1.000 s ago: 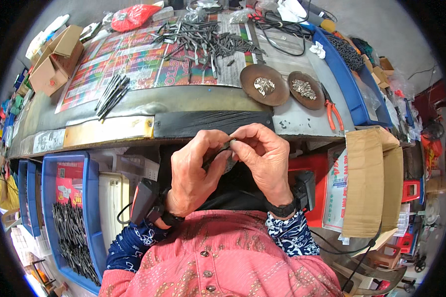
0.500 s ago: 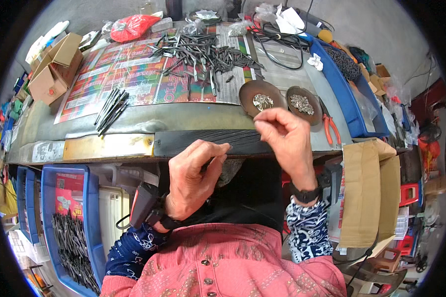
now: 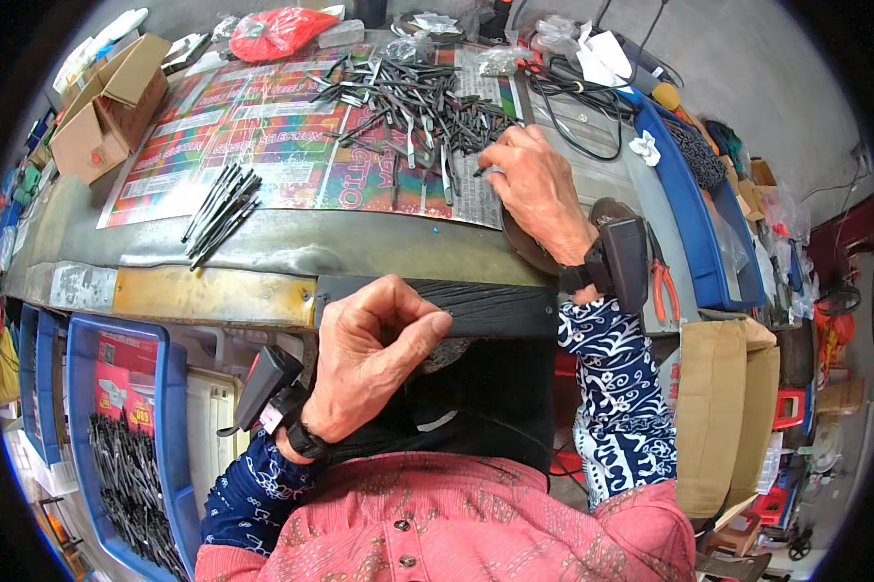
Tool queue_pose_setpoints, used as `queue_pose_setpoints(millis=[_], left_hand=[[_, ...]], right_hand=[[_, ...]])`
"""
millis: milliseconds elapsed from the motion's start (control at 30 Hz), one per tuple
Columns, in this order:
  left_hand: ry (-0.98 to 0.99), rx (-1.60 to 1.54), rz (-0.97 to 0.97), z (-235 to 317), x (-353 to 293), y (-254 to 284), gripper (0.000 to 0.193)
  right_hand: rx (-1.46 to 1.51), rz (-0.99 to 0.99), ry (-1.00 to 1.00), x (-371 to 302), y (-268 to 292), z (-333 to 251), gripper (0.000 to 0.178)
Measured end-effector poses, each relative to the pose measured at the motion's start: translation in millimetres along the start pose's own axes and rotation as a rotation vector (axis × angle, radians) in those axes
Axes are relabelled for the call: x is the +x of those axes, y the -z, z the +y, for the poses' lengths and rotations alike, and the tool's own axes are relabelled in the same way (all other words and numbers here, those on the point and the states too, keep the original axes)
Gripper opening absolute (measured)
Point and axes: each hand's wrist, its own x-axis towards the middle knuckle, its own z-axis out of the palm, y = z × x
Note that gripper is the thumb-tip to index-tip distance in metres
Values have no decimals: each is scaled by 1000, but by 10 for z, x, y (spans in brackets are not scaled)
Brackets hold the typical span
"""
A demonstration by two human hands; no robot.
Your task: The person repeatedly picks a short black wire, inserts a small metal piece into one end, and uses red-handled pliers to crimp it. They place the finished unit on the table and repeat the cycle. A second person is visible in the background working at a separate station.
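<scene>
My right hand (image 3: 536,189) reaches over the bench at the right end of a pile of thin black strips (image 3: 413,102). Its fingers are curled and closed at a short black piece (image 3: 479,172), which sits at the fingertips. Near the bench's front edge, over the dark grooved block (image 3: 485,306), my left hand (image 3: 374,354) is closed, thumb against forefinger. Whatever it pinches, if anything, is too small to make out. Under my right wrist, two brown dishes (image 3: 524,242) are mostly covered, their contents hidden. A small bundle of black strips (image 3: 222,215) lies to the left.
Red-handled pliers (image 3: 664,286) lie right of the dishes. A long blue tray (image 3: 699,213) and black cables (image 3: 587,107) are at the right. An open cardboard box (image 3: 107,107) stands far left. Below the bench are a blue bin (image 3: 175,436) of black strips and a cardboard box (image 3: 713,417).
My right hand has moved from above the dishes, away from me, to the short black piece by the pile. The left hand keeps its pinch near the front edge. The view has shifted slightly.
</scene>
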Motion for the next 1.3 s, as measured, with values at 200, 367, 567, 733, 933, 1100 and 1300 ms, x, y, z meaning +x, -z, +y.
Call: queue_pose_setpoints(millis=[200,367,567,733,933,1100,1300], left_hand=[[-27,10,-6,-37,4,2,16],[-17,-29,-1,-26,7,5,12],[39,-39,26,-13,-49,15,12],[13,-149,9,7,-143,-21,13],[-9,-188,-18,47,-262,-119,12],[50,-258,-47,61,-364,-202,7],[23,-280,-80,91,-462,-261,5]], right_hand=[[-91,-15,81,114,-175,83,5],[-53,-16,119,140,-164,130,5],[-86,87,83,60,85,-50,7],[386,159,-70,-356,471,-441,15],[794,125,-306,-964,760,-911,9],[1258,206,-495,-1233,786,-1173,9],[1465,324,-522,-1311,813,-1323,10]])
